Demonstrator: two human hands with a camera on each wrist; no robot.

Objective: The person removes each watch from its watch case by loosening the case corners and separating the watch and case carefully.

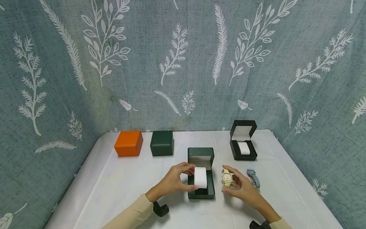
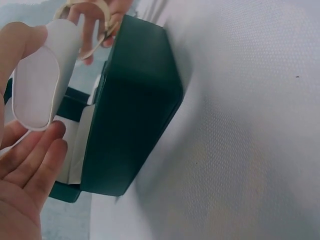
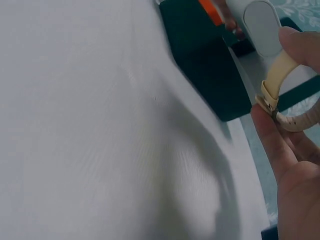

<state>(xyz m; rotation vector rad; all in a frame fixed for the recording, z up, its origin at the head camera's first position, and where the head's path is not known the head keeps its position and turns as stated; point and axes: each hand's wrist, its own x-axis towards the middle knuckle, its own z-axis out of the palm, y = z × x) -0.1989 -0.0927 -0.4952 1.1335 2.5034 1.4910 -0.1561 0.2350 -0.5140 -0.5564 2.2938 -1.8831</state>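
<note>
In the head view my left hand [image 1: 173,178] pinches a white watch cushion [image 1: 200,177] between thumb and fingers. The cushion is lifted above an opened dark green watch box [image 1: 200,196]. The left wrist view shows the thumb at the top of the cushion and the fingertips at its lower edge. To the right of this box, my right hand [image 1: 243,190] holds a pale yellow watch [image 1: 227,178] above the table, its dial facing up. Its buckled strap [image 3: 281,75] forms a closed loop between thumb and fingers in the right wrist view.
A blue-grey watch [image 1: 253,178] lies just beyond my right hand. Behind it stands an opened black watch box [image 1: 236,152] with a white cushion inside. A closed orange box [image 1: 128,143] and a closed green box [image 1: 161,143] sit at the back left of the white table [image 1: 114,187].
</note>
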